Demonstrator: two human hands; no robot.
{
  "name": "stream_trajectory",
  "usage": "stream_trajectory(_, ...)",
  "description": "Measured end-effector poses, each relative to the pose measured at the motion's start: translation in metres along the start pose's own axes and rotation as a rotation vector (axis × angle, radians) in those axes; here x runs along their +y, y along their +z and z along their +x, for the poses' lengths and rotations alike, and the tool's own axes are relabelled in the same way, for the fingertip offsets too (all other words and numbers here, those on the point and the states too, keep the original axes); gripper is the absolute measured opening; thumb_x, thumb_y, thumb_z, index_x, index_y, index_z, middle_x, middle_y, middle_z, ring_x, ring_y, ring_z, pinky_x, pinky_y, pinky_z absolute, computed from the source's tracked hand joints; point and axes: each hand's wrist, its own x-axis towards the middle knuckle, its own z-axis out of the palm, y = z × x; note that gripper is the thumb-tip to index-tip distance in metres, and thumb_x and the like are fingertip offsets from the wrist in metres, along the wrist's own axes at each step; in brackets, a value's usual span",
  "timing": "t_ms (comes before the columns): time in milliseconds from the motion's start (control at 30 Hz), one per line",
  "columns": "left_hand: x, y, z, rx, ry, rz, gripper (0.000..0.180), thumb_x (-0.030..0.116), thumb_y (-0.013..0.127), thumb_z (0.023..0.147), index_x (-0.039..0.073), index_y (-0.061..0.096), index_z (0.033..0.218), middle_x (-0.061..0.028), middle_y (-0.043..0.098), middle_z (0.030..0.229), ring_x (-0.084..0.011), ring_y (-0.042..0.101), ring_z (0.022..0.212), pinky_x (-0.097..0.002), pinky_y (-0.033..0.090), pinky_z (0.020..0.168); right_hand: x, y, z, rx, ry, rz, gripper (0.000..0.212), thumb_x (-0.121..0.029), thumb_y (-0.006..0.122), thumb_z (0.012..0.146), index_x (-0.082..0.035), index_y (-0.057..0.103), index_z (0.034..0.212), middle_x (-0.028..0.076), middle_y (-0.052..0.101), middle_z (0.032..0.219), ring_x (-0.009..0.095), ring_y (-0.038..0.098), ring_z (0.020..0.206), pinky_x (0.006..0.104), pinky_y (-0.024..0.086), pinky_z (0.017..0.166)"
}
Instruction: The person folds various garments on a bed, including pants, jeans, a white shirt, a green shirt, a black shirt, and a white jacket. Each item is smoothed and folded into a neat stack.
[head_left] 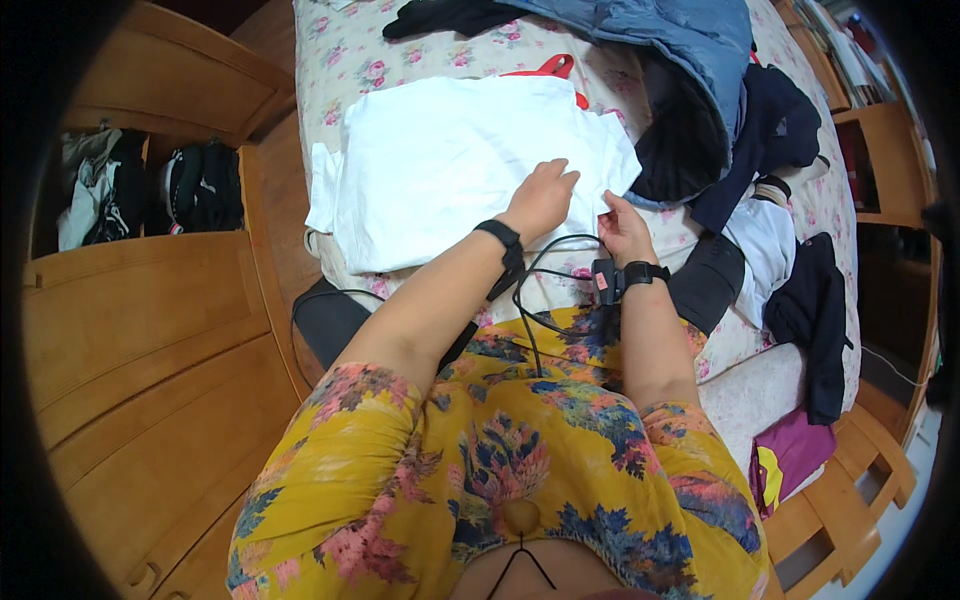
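Observation:
A white shirt [440, 170] lies spread flat on a flowered bed sheet [345, 60], with short sleeves showing at its left and right sides. Over the shirt's lower right part is my left hand [541, 203], its fingers curled down; what they grip, if anything, is hidden. My right hand [627, 230] is closed, thumb and fingers pinching the shirt's edge just below the right sleeve. Both wrists wear black straps, and a small dark device [606, 281] sits on the right one. A black cable [520, 300] loops between my forearms.
Behind the shirt lie a red strap [556, 67] and a blue padded jacket [690, 50]. Dark and white clothes [765, 240] are heaped at the right, with a purple garment [795, 450] nearer. A wooden cabinet [150, 310] holding clothes stands left; wooden shelves [885, 160] stand right.

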Motion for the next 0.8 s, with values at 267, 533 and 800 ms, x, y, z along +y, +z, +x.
stream_trajectory(267,-0.004,0.016,0.067,-0.346,-0.423,0.075,0.03,0.026,0.052,0.09,0.017,0.059,0.118,-0.0198,0.052,0.11,-0.0379,0.056,0.101,-0.0444,0.048,0.087,-0.003,0.0,0.008,-0.129,0.029,0.212,0.012,-0.006,0.067,0.082,-0.007,0.057,0.089,0.008,0.062,0.088,0.023,0.062,0.084,0.0369,0.051,0.075)
stream_trajectory(533,-0.022,0.018,0.079,-0.067,-0.447,0.01,0.019,0.018,0.061,0.08,0.004,0.059,0.092,-0.0195,0.061,0.093,-0.0349,0.061,0.093,-0.0432,0.049,0.078,-0.001,0.005,0.01,-0.137,-0.111,0.243,0.033,-0.005,0.048,0.091,0.008,0.046,0.121,0.017,0.057,0.12,0.03,0.058,0.108,0.0446,0.047,0.097)
stream_trajectory(800,-0.015,-0.073,0.026,0.108,-0.452,-0.624,0.056,0.003,0.058,0.078,0.006,0.047,0.133,-0.0114,0.051,0.11,-0.019,0.051,0.09,-0.0283,0.043,0.079,-0.012,0.038,-0.03,-0.188,-0.343,-0.265,0.035,-0.002,0.05,0.086,0.008,0.05,0.12,0.02,0.054,0.125,0.027,0.061,0.103,0.0306,0.051,0.085)
